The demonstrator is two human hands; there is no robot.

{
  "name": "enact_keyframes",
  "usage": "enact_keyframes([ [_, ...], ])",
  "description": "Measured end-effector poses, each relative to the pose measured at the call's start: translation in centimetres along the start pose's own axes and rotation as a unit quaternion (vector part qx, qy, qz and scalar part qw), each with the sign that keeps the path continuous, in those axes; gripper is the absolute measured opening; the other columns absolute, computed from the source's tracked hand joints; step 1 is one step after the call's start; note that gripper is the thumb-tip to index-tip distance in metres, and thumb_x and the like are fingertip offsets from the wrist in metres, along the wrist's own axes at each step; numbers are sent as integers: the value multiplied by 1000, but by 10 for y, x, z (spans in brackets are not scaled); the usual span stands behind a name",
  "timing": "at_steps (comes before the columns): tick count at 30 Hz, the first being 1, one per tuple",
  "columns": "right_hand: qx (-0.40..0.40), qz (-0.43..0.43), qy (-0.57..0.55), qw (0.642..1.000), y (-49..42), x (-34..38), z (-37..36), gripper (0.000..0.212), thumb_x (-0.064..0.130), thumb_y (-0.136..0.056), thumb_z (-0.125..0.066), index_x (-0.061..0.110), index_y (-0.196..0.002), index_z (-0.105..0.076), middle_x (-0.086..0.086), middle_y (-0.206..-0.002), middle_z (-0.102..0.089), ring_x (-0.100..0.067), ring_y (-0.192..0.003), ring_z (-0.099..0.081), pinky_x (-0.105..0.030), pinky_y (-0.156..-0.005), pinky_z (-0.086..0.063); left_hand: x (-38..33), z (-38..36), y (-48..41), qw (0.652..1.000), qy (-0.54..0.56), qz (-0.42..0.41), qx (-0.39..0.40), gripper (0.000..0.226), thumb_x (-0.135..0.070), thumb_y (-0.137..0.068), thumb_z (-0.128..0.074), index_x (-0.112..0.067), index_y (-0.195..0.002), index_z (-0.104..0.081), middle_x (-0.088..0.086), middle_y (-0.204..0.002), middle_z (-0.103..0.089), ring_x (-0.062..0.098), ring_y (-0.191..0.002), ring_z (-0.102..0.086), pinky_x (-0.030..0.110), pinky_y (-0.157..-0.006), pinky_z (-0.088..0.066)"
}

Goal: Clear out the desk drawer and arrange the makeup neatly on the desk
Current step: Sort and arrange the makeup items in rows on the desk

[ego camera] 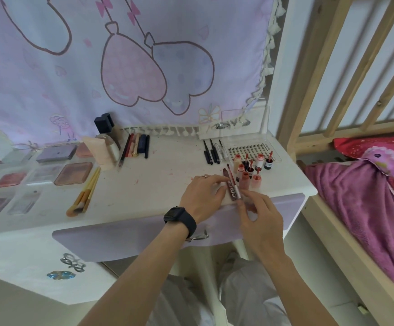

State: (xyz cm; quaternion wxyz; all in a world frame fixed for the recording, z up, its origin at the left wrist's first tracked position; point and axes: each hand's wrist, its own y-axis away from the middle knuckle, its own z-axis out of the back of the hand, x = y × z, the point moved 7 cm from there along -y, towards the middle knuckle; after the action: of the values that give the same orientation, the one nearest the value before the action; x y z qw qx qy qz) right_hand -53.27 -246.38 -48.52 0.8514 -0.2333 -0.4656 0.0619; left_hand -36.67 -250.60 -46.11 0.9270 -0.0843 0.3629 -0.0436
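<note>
The COLOR lip gloss tube (230, 193) lies flat on the white desk (158, 175). It is down at 4 o'clock on the top, right by the front edge. A silver-capped tube (237, 193) lies touching it on its 3 o'clock side. The left hand (203, 196) has its fingers laid out straight, and they press the side of the COLOR tube. The right hand (261, 215) has its fingers curled and pinches the near end of the silver-capped tube.

I think the job now is to line these two up side by side. It is best to slide them slowly and keep them flat. Push them a bit toward 12 o'clock, because the edge is so close and round tubes roll. The little lip tint bottles (250, 171) stand packed together just at 1 o'clock, and a bump could tip them. There is bare room at 9 o'clock, before the makeup brushes (85, 191). The lilac drawer (132, 236) looks shut.
</note>
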Motion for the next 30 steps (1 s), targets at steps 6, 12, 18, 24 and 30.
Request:
enact_keyframes([
  [6,-31,83,26,996,1,38,3,23,6,-88,-73,9,-112,-73,-8,-110,-69,-24,-93,-66,-36,-84,-57,24,30,12,999,-27,7,-30,30,-30,-97,-56,-38,-125,-64,-6,-125,-64,13,-122,-50,29,-99,-42],
  [12,63,193,66,977,-1,77,-50,26,9,-86,-75,14,-112,-73,0,-114,-69,-17,-107,-60,-26,-93,-45,72,85,25,993,-84,56,-58,32,-32,-98,-54,-39,-128,-61,-8,-131,-60,13,-126,-48,30,-101,-42],
  [18,189,202,185,943,-15,88,-129,39,37,-94,-63,19,-128,-66,0,-139,-61,-22,-134,-47,-41,-108,-45,122,134,14,978,-162,124,-38,38,-33,-99,-51,-33,-137,-53,-2,-143,-50,18,-129,-47,35,-101,-45],
  [24,275,134,261,916,-38,66,-166,65,70,-92,-19,42,-148,-38,9,-162,-30,-17,-151,-18,-38,-123,-16,149,141,-27,966,-215,141,-20,43,-36,-99,-49,-33,-142,-46,2,-147,-44,24,-135,-41,40,-103,-43],
  [30,282,122,244,920,-37,65,-166,66,70,-93,-20,42,-150,-37,10,-163,-28,-16,-151,-17,-39,-125,-14,158,133,-68,942,-301,145,-6,41,-42,-101,-38,-26,-136,-54,6,-135,-55,31,-130,-42,43,-99,-44],
])
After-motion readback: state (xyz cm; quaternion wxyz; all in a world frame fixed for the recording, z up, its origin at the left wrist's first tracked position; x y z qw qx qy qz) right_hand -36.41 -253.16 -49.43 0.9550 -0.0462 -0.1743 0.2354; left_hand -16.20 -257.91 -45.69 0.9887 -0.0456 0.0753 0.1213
